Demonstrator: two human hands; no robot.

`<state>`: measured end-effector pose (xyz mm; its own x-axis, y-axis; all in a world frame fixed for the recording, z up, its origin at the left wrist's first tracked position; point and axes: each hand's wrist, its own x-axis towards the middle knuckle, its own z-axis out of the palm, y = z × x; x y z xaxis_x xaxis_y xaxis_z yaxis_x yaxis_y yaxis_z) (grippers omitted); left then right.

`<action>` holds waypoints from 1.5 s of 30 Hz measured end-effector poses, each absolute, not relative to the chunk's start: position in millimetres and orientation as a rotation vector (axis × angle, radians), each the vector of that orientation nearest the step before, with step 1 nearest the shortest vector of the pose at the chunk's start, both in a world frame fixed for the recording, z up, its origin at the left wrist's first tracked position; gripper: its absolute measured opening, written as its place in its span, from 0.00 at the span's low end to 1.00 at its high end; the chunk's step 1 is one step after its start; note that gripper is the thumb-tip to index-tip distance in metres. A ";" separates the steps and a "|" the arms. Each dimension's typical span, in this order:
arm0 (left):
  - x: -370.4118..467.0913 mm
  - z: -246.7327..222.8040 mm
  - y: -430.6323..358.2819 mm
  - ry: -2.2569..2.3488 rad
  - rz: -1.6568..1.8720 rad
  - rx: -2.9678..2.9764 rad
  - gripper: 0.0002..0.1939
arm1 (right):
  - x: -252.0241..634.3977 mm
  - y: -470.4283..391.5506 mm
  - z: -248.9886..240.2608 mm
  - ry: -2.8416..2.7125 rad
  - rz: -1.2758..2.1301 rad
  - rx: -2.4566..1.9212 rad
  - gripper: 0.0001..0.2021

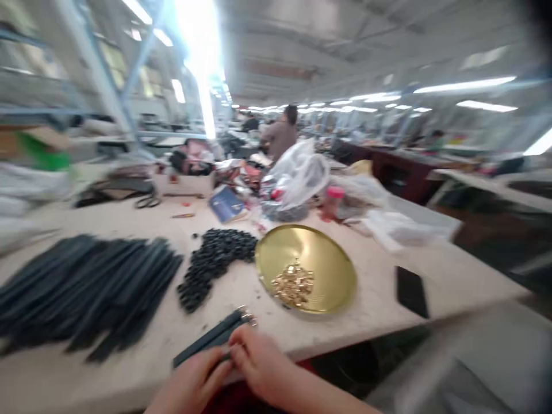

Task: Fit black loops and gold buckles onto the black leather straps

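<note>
At the table's front edge my left hand [194, 376] and my right hand [261, 359] meet, fingers closed. Between their fingertips a dark strip shows in part; the rest of it is hidden by the fingers. Just beyond them lie dark strips [209, 339] with shiny metal pieces at their far ends. A round gold tray [332, 270] holds a heap of small gold metal pieces [294, 284] on its near left part. Left of the tray is a pile of small black pieces [211, 259]. Many long dark strips [90, 282] lie side by side at the left.
A black phone [411, 291] lies at the right. Farther back are a blue booklet [226, 204], scissors [147, 201], a plastic bag [297, 175] and a pink-lidded jar [332, 204]. A person [282, 135] is in the background.
</note>
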<state>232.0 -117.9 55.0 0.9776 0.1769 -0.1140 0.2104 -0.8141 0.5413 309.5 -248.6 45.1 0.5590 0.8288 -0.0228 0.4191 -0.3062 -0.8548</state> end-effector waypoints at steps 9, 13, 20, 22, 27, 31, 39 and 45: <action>245.8 25.1 -79.7 0.688 0.244 2.724 0.11 | 358.5 -192.9 -6.1 -1.511 -0.131 -2.130 0.15; 232.8 31.4 -52.1 0.736 0.337 2.889 0.10 | 360.7 -203.4 -31.6 -1.662 -0.260 -2.142 0.22; 229.0 68.8 43.9 1.091 0.396 3.003 0.12 | 368.9 -203.4 -42.1 -1.689 -0.408 -2.078 0.22; 235.6 71.9 57.2 1.173 0.393 3.014 0.11 | 371.0 -203.3 -44.1 -1.686 -0.452 -2.058 0.22; 248.3 62.7 63.3 1.289 0.325 3.010 0.09 | 370.5 -204.3 -47.1 -1.638 -0.421 -2.059 0.22; 252.0 63.0 63.0 1.321 0.318 3.001 0.10 | 366.7 -204.1 -48.5 -1.566 -0.309 -2.054 0.22; 236.2 83.5 5.6 0.981 0.381 3.059 0.10 | 358.9 -211.6 -13.7 -0.889 0.082 -1.783 0.25; 201.2 68.3 -66.8 0.192 0.371 2.728 0.08 | 353.8 -222.7 35.6 -0.279 0.706 -1.253 0.20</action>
